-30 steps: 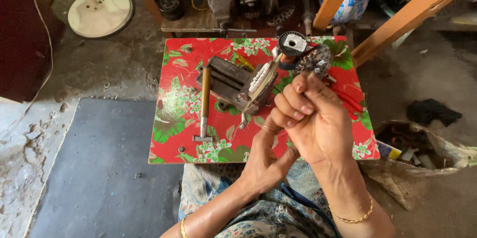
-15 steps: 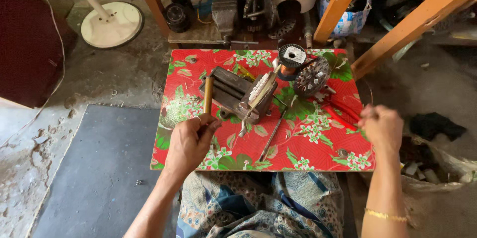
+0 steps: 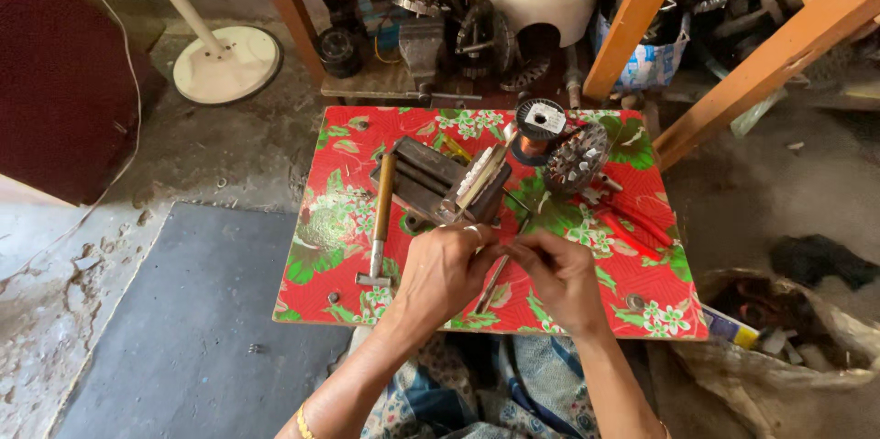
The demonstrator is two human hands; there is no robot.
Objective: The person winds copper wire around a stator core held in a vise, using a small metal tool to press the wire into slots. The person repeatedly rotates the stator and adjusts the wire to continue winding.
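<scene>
My left hand (image 3: 440,274) and my right hand (image 3: 561,276) meet fingertip to fingertip over the near part of a red floral board (image 3: 321,246). Both pinch a small thin piece between them, too fine to make out. Just beneath the fingertips a slim metal rod (image 3: 491,285) lies on the board. Left of my left hand is a hammer (image 3: 380,214) with a wooden handle. Beyond the hands sit a dark metal vise block (image 3: 431,181), a copper wire spool (image 3: 538,123) and a round toothed motor core (image 3: 576,159).
Red-handled pliers (image 3: 632,224) lie right of the hands. Orange wooden legs (image 3: 642,27) and a heap of motor parts (image 3: 431,17) stand behind the board. A white fan base (image 3: 225,63) is far left, a grey mat (image 3: 183,329) at near left, a sack (image 3: 797,338) at right.
My left hand has come off the hammer side and my right hand has come in from the right edge. They now meet over the board's near middle, fingers pinched.
</scene>
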